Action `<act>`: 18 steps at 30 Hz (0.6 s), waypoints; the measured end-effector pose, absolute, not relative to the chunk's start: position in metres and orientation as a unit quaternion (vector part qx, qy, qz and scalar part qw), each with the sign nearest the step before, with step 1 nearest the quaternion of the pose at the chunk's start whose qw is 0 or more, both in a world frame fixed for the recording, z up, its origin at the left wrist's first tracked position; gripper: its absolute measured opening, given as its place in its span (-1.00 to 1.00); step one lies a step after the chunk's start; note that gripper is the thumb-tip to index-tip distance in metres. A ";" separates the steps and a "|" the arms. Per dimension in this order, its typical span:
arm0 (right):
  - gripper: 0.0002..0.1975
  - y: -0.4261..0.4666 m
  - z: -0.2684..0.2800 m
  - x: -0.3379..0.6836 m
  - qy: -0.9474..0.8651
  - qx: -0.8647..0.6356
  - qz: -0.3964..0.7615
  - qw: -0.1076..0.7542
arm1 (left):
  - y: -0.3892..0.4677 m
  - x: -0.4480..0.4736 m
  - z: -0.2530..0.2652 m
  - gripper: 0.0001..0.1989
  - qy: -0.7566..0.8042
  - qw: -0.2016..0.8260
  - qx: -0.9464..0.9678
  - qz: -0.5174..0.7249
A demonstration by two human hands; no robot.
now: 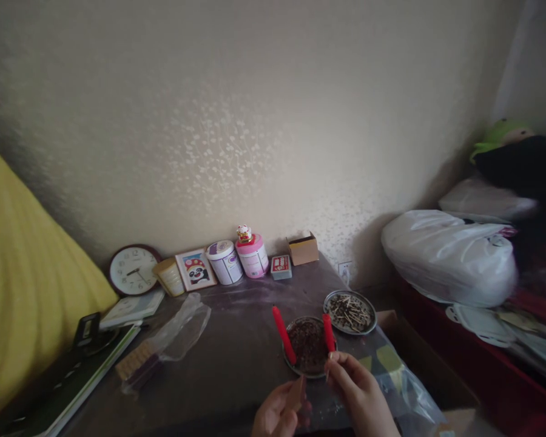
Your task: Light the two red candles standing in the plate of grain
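My left hand point(279, 409) sits at the bottom edge and holds a small brown flat piece, likely a matchbox point(295, 393). My right hand point(357, 388) is beside it, fingers pinched on something thin that is too small to make out. Just beyond my hands stands a round metal dish point(289, 359) with dark bits in it. Two red candles point(283, 334) point(328, 332) stand at its left and right sides. A second metal dish point(371, 318) behind it holds several used matchsticks.
Along the wall stand a clock point(133, 270), a panda picture point(195, 269), two tins point(225, 262), a red matchbox point(281, 266) and a small carton point(303, 249). A plastic bag point(182, 328) and books point(73, 376) lie left. White bags point(450, 255) sit right.
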State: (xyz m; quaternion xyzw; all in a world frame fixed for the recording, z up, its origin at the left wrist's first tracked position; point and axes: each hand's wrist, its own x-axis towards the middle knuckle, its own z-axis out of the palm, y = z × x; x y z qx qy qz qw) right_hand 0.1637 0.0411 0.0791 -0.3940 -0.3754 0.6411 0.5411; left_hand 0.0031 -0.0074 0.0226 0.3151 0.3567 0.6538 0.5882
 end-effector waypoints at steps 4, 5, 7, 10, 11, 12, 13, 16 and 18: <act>-0.60 0.041 0.081 0.166 -0.380 -0.382 0.631 0.558 | -0.008 0.004 0.024 -0.52 0.370 0.573 0.311 0.661; -0.61 0.041 0.081 0.167 -0.385 -0.383 0.626 0.559 | -0.008 0.004 0.025 -0.52 0.373 0.573 0.312 0.660; -0.65 0.041 0.083 0.168 -0.397 -0.387 0.615 0.560 | -0.008 0.004 0.025 -0.52 0.379 0.572 0.315 0.656; -0.69 0.039 0.086 0.169 -0.421 -0.385 0.594 0.567 | -0.008 0.004 0.028 -0.50 0.386 0.569 0.323 0.651; -0.70 0.038 0.087 0.169 -0.429 -0.385 0.586 0.569 | -0.008 0.004 0.029 -0.50 0.389 0.567 0.325 0.650; -0.71 0.037 0.088 0.168 -0.438 -0.385 0.578 0.570 | -0.009 0.004 0.031 -0.50 0.391 0.565 0.327 0.649; -0.73 0.035 0.088 0.168 -0.447 -0.388 0.567 0.573 | -0.009 0.005 0.032 -0.50 0.394 0.562 0.330 0.648; -0.77 0.029 0.087 0.169 -0.487 -0.400 0.522 0.575 | -0.010 0.008 0.037 -0.51 0.385 0.557 0.346 0.649; -0.81 0.026 0.086 0.169 -0.525 -0.402 0.475 0.580 | -0.010 0.009 0.039 -0.50 0.380 0.551 0.354 0.654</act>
